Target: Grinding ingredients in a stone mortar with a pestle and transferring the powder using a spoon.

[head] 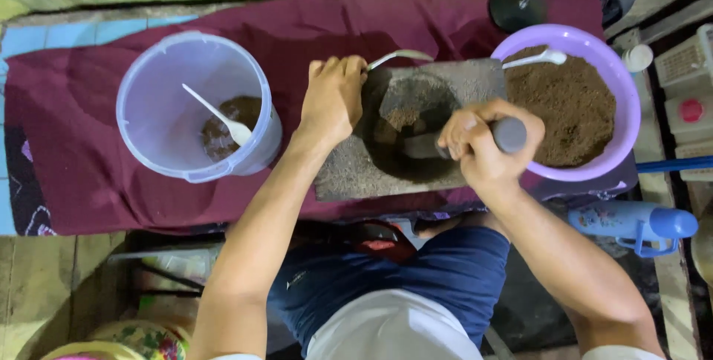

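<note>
Seen from above, a person sits over a grey stone mortar (416, 133) set on a maroon cloth (89, 144) that covers the bench, most likely to catch spills. The right hand (483, 144) is closed in a full fist around a grey pestle (507, 135), whose lower end reaches down into the mortar's dark hollow, where a little brown powder lies. The left hand (334, 96) curls over the mortar's left rim, fingers bent and gripping the handle of a metal spoon (401, 56) that arcs along the stone's top edge; the hold appears to steady the block as well.

Just right of the mortar, touching its edge, stands a purple bowl (627, 107) heaped with brown powder, a white spoon (535, 59) resting on its near-left rim within easy reach of the working hand. To the left, a clear plastic bucket (148, 107) holds a small amount of darker brown material and a white plastic spoon (223, 118). A blue flask (631, 222) lies on its side beyond the right forearm.
</note>
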